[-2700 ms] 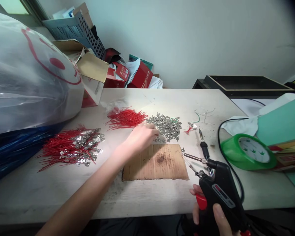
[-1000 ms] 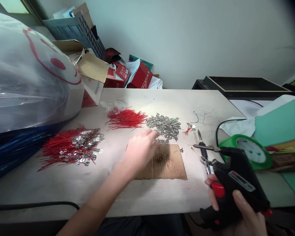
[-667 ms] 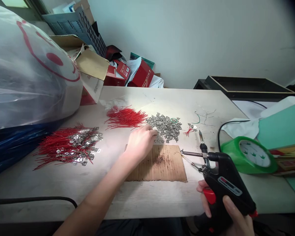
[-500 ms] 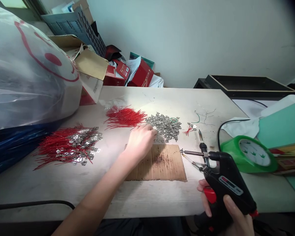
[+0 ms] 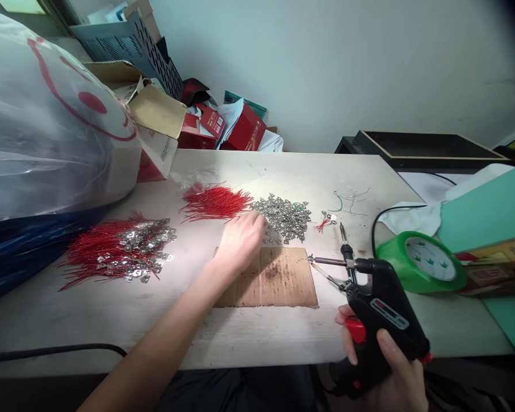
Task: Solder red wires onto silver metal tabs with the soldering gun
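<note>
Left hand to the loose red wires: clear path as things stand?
Likely yes. The left hand rests at the edge of the metal terminals, right beside the red wires, and nothing seems to stand between them. The soldering gun in the right hand is off to the other side.

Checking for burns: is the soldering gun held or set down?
Held: the soldering gun is gripped in the right hand, raised off the table.
</note>
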Demonstrator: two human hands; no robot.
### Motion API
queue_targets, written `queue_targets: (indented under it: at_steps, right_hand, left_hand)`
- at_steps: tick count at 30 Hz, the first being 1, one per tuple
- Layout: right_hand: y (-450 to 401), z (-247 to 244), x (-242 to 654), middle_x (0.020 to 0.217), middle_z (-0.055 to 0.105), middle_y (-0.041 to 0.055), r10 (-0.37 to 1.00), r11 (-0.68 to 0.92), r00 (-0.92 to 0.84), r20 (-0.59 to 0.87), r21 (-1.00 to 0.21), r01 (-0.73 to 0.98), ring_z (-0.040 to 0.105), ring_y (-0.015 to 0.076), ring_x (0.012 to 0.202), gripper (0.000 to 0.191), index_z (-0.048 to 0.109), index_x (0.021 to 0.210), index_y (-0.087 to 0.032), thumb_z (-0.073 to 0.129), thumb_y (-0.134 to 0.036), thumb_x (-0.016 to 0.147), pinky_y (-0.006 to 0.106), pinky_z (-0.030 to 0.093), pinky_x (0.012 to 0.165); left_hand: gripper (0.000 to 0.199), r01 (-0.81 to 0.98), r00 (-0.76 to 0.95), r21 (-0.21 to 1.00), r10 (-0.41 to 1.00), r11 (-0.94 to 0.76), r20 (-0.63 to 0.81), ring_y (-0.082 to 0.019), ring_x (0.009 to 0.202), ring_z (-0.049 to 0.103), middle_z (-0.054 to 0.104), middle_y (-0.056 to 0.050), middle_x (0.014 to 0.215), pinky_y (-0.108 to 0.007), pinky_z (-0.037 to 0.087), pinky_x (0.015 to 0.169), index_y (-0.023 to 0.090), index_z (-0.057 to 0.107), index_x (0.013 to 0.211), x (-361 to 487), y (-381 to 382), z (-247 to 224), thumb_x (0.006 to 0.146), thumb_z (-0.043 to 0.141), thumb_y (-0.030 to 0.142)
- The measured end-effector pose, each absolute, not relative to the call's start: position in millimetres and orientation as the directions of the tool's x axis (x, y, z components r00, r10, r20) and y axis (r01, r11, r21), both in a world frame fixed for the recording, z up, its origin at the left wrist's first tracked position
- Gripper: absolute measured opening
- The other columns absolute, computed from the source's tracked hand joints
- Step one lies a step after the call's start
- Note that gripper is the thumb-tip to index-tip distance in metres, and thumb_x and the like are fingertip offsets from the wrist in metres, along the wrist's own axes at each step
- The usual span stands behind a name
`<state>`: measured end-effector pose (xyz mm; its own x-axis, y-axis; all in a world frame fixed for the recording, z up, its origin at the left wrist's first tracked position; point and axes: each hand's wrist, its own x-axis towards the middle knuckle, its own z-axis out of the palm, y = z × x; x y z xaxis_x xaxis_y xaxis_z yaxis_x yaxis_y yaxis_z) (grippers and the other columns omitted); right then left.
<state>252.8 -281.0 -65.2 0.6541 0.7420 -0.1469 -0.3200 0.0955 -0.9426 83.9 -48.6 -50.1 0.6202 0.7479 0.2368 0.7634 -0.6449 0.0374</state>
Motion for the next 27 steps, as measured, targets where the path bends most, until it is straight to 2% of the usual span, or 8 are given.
queue_targets:
  at_steps: [3,6,11,17,22,27]
  right_hand:
    - [-281,-64,251,0.102,0.072,0.0117,0.741,0.083,0.647,-0.178,-0.932,-0.352,0.051,0.0099,0.051,0.029,0.073,0.104,-0.018,0.068,-0.042,0.088,0.028,0.037,0.047]
    - [-281,-66,253,0.098,0.072,0.0119,0.754,0.100,0.641,-0.146,-0.938,-0.332,0.054,0.0112,0.052,0.028,0.073,0.102,-0.017,0.067,-0.042,0.089,0.027,0.036,0.046]
    - [-281,-64,252,0.098,0.072,0.0127,0.754,0.097,0.643,-0.134,-0.946,-0.310,0.054,0.0118,0.052,0.028,0.071,0.104,-0.018,0.065,-0.042,0.091,0.027,0.036,0.045]
    - [-280,-57,247,0.098,0.071,0.0111,0.735,0.078,0.655,-0.173,-0.939,-0.335,0.051,0.0115,0.051,0.027,0.071,0.103,-0.019,0.065,-0.042,0.090,0.026,0.036,0.042]
    - [-281,-57,248,0.098,0.069,0.0119,0.747,0.047,0.636,-0.194,-0.939,-0.342,0.048,0.0119,0.049,0.030,0.071,0.104,-0.018,0.061,-0.044,0.092,0.024,0.029,0.032]
    - [-283,-62,251,0.098,0.070,0.0118,0.756,0.060,0.632,-0.172,-0.943,-0.329,0.049,0.0119,0.050,0.028,0.071,0.104,-0.019,0.063,-0.042,0.091,0.025,0.032,0.037]
  left_hand:
    - [0.021,0.791,0.571,0.098,0.786,-0.604,0.235,-0.019,0.077,0.058,0.065,-0.005,0.097,-0.031,0.037,0.065,0.016,0.060,0.100,81,-51,-49,0.107,0.041,0.020]
    - [0.021,0.802,0.544,0.143,0.808,-0.580,0.226,-0.018,0.073,0.057,0.065,-0.005,0.096,-0.030,0.036,0.063,0.017,0.059,0.098,76,-53,-47,0.107,0.041,0.022]
    - [0.020,0.803,0.531,0.178,0.819,-0.568,0.217,-0.018,0.077,0.059,0.065,-0.005,0.098,-0.030,0.039,0.065,0.017,0.059,0.097,66,-49,-49,0.107,0.042,0.024]
    - [0.020,0.785,0.569,0.136,0.790,-0.605,0.228,-0.020,0.081,0.061,0.067,-0.006,0.098,-0.032,0.040,0.071,0.016,0.062,0.099,67,-46,-56,0.106,0.045,0.023]
    - [0.020,0.763,0.604,0.101,0.760,-0.638,0.239,-0.020,0.083,0.061,0.069,-0.005,0.097,-0.032,0.039,0.073,0.017,0.065,0.097,68,-51,-57,0.105,0.048,0.022]
    - [0.019,0.763,0.601,0.103,0.760,-0.638,0.248,-0.020,0.081,0.063,0.071,-0.004,0.094,-0.032,0.038,0.070,0.018,0.066,0.093,66,-55,-55,0.104,0.053,0.026]
